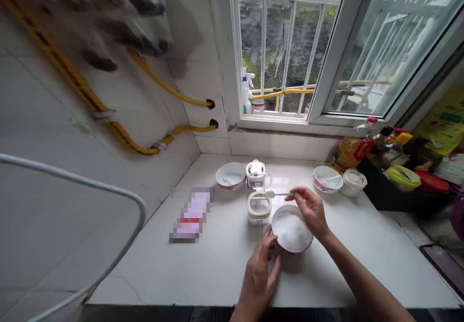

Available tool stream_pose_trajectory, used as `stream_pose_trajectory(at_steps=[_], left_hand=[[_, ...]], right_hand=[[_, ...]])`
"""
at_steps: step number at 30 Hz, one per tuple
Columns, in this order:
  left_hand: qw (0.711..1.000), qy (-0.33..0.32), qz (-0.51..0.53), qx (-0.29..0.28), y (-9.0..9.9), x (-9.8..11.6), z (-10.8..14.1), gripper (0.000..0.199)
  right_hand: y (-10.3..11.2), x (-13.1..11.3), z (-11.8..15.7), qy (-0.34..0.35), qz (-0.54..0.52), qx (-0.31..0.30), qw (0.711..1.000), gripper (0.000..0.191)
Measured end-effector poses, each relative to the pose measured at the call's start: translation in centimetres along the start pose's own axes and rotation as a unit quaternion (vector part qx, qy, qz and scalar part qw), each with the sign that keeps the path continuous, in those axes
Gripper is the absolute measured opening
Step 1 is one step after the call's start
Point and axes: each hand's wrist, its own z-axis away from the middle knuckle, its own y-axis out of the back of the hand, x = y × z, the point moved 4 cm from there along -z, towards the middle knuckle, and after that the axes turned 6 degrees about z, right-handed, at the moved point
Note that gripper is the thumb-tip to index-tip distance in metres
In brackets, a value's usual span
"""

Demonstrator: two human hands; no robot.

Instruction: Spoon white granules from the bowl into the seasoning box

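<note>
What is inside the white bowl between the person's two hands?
The bowl holds a heap of fine white granules, perhaps salt or sugar. The granules cover the bowl's bottom and inner wall, so neither can be seen.

A red-rimmed white bowl [297, 250] full of white granules [292, 230] sits between the hands, the left hand [259, 281] against its side, the right hand [310, 211] just above its rim.

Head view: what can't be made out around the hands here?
Head view:
- Pixelated box: printing hidden by mosaic blur.
- White contents of the bowl: too small to identify.
- Right hand: fingers hide the end of the white spoon.
- Left hand: wrist cut off by lower edge.
- Dark slab: cut off by right edge.
</note>
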Motion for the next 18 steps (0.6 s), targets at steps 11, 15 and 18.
stream_pose_trajectory(at_steps=[11, 15, 18], left_hand=[[1.0, 0.006, 0.0, 0.026, -0.2, -1.6, 0.5, 0.037], [0.998, -0.002, -0.008, 0.055, -0.5, -2.6, 0.9, 0.033], [0.998, -0.008, -0.015, 0.056, -0.6, -2.8, 0.9, 0.031]], right_hand=[[1.0, -2.7, 0.3, 0.225, 0.171, -0.023, 0.959, 0.019], [2.6, -1.4, 0.3, 0.162, 0.2, -0.014, 0.966, 0.017], [1.4, 0.0, 1.0, 0.11, 0.205, -0.114, 0.966, 0.019]])
